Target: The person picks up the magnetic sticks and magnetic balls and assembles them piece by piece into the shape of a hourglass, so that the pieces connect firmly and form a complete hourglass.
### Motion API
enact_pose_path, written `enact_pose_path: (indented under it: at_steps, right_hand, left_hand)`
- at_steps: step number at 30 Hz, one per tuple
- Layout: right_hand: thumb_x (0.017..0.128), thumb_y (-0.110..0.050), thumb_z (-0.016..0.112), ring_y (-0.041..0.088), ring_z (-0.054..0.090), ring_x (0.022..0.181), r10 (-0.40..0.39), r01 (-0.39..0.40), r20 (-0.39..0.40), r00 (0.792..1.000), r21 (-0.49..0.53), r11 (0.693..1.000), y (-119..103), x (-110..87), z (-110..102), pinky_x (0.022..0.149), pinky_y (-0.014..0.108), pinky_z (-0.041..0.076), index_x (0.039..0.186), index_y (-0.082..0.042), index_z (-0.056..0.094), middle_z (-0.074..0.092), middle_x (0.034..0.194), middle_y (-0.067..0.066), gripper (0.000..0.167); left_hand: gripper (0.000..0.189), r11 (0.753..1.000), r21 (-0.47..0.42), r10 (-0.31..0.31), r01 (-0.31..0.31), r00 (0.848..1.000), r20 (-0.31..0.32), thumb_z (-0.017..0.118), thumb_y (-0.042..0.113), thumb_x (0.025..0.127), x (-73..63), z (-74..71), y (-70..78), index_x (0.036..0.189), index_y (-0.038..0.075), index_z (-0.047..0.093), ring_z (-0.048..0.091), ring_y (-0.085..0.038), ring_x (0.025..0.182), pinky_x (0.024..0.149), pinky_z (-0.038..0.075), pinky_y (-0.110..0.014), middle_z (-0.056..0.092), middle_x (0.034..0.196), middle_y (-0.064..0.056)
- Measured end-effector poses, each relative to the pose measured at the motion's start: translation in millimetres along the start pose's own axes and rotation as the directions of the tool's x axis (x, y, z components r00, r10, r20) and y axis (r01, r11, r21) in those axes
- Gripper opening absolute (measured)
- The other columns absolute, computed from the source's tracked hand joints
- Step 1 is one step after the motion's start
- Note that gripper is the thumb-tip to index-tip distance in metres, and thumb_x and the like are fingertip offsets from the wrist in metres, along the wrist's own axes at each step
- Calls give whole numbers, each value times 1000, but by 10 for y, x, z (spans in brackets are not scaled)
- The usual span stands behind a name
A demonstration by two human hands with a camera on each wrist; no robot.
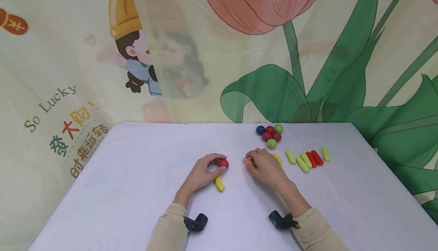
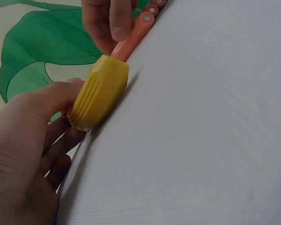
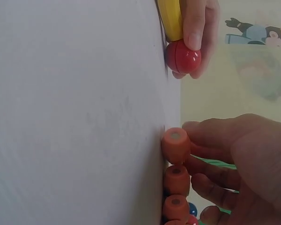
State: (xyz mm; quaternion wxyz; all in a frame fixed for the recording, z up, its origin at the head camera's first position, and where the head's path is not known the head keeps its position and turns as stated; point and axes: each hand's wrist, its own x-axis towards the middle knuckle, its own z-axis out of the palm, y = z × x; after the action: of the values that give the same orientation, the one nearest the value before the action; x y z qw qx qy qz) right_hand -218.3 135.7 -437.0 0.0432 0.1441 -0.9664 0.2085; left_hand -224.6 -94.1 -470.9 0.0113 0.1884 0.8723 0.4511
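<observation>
My left hand (image 1: 202,171) grips a shiny red ball (image 1: 223,163) between thumb and fingers. A curved yellow stick (image 1: 219,183) lies just below it and seems to touch the ball; its ribbed end looms large in the left wrist view. To the right, my right hand (image 1: 267,167) pinches a short orange stick (image 3: 176,146) with a small metal disc in its end. More orange sticks (image 3: 176,180) line up beside it under the fingers, mostly hidden from the head view. Partly behind this hand lies a yellow piece (image 1: 277,159).
Beyond the right hand sits a cluster of red, green and blue balls (image 1: 270,135). Several light green sticks (image 1: 302,165) and red sticks (image 1: 317,158) lie farther right. A patterned curtain (image 1: 191,106) hangs behind the white-covered table (image 1: 137,190).
</observation>
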Motion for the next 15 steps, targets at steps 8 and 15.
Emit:
enact_pose_path:
  at_steps: [8,15]
  right_hand:
    - [82,-22,73,15,47,80,6,-6,5,1000,-22,1000,-46,-4,8,70,27,43,102,-12,66,57,82,-2,24]
    - [81,-24,74,14,47,78,-19,19,3,1000,-33,999,-63,-15,38,74,31,40,97,-16,65,56,77,-5,20]
  left_hand:
    - [34,1000,2,0,0,1000,11,69,24,86,18,-7,8,119,24,61,55,-11,102,95,46,-38,63,108,6]
    - [34,1000,6,6,-6,1000,20,69,24,86,-6,-12,1,118,22,62,55,-11,98,92,46,-36,63,104,6]
